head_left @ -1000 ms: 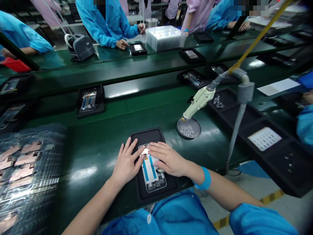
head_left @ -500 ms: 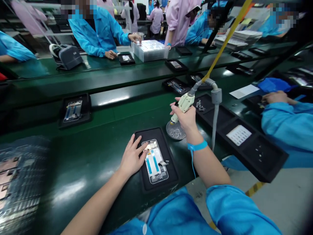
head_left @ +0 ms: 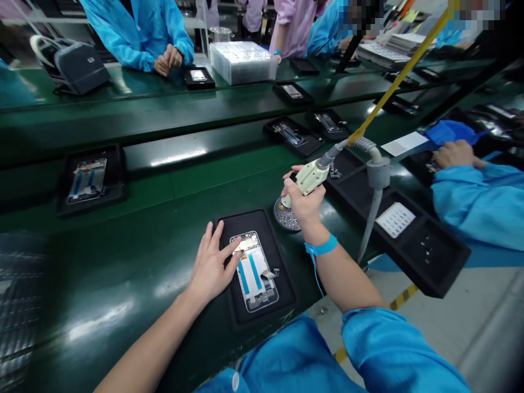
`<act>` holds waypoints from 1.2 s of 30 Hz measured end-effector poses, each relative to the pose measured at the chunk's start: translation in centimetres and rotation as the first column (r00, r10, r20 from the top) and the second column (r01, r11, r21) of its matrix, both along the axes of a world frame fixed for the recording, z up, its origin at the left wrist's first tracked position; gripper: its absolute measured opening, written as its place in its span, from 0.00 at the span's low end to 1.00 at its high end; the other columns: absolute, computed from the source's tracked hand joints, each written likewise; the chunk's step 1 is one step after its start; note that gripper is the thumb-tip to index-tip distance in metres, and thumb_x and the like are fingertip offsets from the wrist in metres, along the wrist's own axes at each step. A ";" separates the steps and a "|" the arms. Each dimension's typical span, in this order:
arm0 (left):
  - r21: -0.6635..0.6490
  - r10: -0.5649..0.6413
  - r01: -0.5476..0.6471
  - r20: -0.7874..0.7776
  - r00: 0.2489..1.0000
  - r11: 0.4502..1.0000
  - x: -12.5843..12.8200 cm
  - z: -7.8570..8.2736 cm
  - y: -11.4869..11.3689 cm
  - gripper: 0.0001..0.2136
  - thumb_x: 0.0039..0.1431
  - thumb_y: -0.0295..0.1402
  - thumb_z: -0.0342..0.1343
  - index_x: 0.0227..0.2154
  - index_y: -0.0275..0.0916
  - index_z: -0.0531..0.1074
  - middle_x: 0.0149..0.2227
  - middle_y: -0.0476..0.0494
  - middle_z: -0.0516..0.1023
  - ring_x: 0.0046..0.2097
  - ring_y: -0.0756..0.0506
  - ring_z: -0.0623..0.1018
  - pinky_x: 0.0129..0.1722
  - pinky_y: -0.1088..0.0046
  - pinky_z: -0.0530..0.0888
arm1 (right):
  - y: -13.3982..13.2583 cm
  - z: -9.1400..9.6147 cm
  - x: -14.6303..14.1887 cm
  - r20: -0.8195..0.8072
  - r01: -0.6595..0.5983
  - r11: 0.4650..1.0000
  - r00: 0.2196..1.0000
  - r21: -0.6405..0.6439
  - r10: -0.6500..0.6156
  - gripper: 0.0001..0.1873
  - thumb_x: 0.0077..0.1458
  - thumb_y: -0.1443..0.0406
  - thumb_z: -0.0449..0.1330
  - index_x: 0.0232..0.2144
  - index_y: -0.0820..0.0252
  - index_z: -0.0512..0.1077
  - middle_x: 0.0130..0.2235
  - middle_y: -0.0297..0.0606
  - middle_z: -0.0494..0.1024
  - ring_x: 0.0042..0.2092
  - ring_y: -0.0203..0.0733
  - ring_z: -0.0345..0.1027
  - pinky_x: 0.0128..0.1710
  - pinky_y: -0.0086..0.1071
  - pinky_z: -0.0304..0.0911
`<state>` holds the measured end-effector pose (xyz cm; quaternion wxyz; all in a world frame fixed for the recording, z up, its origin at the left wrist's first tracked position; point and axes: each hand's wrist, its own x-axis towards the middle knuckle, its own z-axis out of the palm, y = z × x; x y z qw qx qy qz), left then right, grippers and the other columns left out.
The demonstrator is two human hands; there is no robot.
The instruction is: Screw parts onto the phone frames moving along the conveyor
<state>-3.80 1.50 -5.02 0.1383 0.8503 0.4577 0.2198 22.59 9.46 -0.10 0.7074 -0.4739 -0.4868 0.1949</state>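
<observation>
An opened phone chassis (head_left: pixel 256 273) with two blue strips and a loose flex cable lies in a black tray (head_left: pixel 282 295) in front of me. My left hand (head_left: pixel 215 262) rests over the tray's left side, fingers spread, with a fingertip at the circuit board near the phone's top end. In my right hand (head_left: pixel 305 199) is a pale green electric screwdriver (head_left: pixel 309 177), hung from a yellow cord and fed by a grey cable. Its tip points down at a round perforated screw plate (head_left: pixel 286 215) just right of the tray; whether it touches a screw cannot be seen.
A long black compartment tray (head_left: pixel 444 273) with small parts and a white card (head_left: pixel 395 219) stands at the right. Another phone tray (head_left: pixel 114 180) sits at the left on the green bench. Across the bench stands a clear plastic box (head_left: pixel 245 68). A co-worker's blue sleeve (head_left: pixel 478 202) is close at right.
The view has tilted down and shifted slightly. My right hand keeps the screwdriver over the screw plate, and my left hand stays at the phone. A co-worker opposite has drawn both hands together away from the box.
</observation>
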 end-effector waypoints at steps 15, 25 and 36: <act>-0.043 0.006 -0.009 -0.054 0.999 0.999 0.0 0.2 -0.2 0.17 0.71 0.41 0.51 0.58 0.49 0.74 0.73 0.41 0.51 0.73 0.28 0.50 0.66 0.38 0.61 | 0.2 -0.8 0.1 0.064 0.054 0.997 0.997 -0.055 -0.050 0.12 0.53 0.62 0.64 0.41 0.55 0.70 0.24 0.25 0.72 0.22 0.33 0.66 0.24 0.30 0.67; -0.057 -0.005 0.003 -0.040 0.999 0.998 0.5 0.0 -0.1 0.17 0.70 0.40 0.51 0.58 0.49 0.74 0.73 0.41 0.53 0.73 0.27 0.50 0.66 0.36 0.58 | -0.5 0.7 -0.4 -0.008 0.072 0.997 0.997 0.035 -0.071 0.13 0.52 0.62 0.64 0.40 0.57 0.70 0.31 0.29 0.75 0.21 0.31 0.66 0.22 0.30 0.65; -0.119 -0.189 0.197 0.070 0.979 0.973 0.2 0.8 -0.6 0.21 0.64 0.43 0.59 0.59 0.51 0.73 0.74 0.43 0.47 0.74 0.27 0.43 0.67 0.37 0.55 | -4.6 2.3 -8.1 -0.018 -0.287 0.958 0.958 -0.015 0.287 0.14 0.56 0.60 0.61 0.44 0.52 0.65 0.37 0.31 0.72 0.21 0.30 0.65 0.22 0.30 0.66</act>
